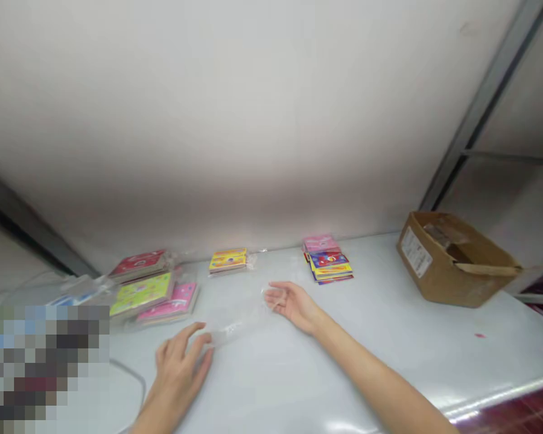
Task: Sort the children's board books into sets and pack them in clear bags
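Note:
A clear plastic bag (235,328) stretches between my two hands above the pale tabletop; its outline is faint. My left hand (178,361) is at the bag's near left end, thumb and index finger closed on its edge, the other fingers curled loosely apart. At the far right end, my right hand (296,306) has its fingers bent around the film, palm turned inward. Beyond the hands lies a small stack of yellow cards (228,260). Further right is a fanned stack of blue, yellow and pink cards (329,264).
Wrapped packs in red (138,263), lime green (142,293) and pink (174,301) lie on the left, beside crumpled plastic (84,289). An opened cardboard box (452,265) stands at the right. A wall (262,120) rises behind the table (271,386). A cable (133,374) runs at lower left.

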Tool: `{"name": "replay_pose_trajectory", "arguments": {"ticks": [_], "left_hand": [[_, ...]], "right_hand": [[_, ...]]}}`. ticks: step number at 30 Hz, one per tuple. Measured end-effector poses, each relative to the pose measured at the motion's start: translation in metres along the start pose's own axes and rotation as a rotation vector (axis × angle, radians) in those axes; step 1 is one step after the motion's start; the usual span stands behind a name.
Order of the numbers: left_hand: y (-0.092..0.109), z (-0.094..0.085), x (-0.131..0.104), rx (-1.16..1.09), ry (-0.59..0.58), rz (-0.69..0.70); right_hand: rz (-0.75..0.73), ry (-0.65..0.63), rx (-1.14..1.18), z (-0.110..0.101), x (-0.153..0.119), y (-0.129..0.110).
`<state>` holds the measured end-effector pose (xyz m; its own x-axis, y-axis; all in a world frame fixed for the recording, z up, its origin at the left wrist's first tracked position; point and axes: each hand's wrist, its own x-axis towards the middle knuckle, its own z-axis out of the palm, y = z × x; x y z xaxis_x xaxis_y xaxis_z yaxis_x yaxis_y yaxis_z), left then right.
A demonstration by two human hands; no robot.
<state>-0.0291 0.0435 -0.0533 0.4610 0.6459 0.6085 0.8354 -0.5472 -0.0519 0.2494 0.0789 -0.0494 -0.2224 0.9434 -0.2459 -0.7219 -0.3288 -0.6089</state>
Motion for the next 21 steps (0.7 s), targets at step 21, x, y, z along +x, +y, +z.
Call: {"name": "replay_pose_trajectory", "arguments": {"ticks": [21], "left_hand": [[0.088,-0.003,0.047,-0.277,-0.043,0.025]], "right_hand": [[-0.623,0.331,-0.295,-0.01,0.002,-0.039]]}}
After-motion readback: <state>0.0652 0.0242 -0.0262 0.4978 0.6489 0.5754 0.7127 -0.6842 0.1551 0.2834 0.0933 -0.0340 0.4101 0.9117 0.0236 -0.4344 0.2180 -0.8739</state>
